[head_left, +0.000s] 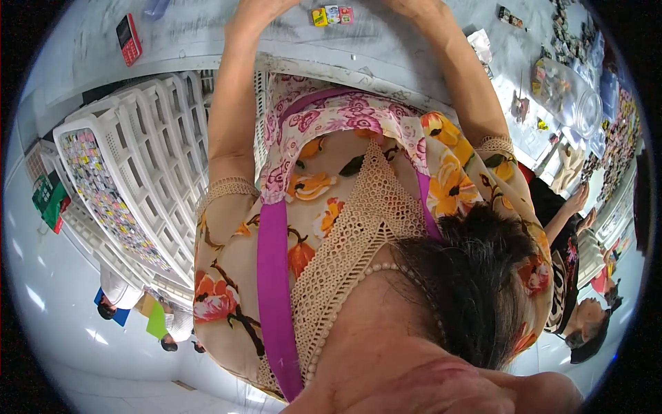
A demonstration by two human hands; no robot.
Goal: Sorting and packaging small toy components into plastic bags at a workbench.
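Observation:
My left hand [265, 8] and my right hand [412, 5] reach over the grey-white tabletop [200, 43], both cut off by the upper edge. Only the wrists and backs of the hands show; the fingers are out of sight, so I cannot tell what they hold. Between the hands lie three tiny box-shaped pieces [332, 15] side by side, yellow, whitish and pink-red. They look like miniature packs, and neither visible part of a hand touches them. A small pale bit [353, 57] lies nearer the table's edge.
A red phone [128, 40] lies at the left. White stacked crates [148, 152] stand below it, one holding many small colourful pieces [110, 193]. On the right are crumpled white paper [479, 45], a clear plastic jar [569, 100] and piled small pieces [624, 131]. Another person's hands [580, 203] show there.

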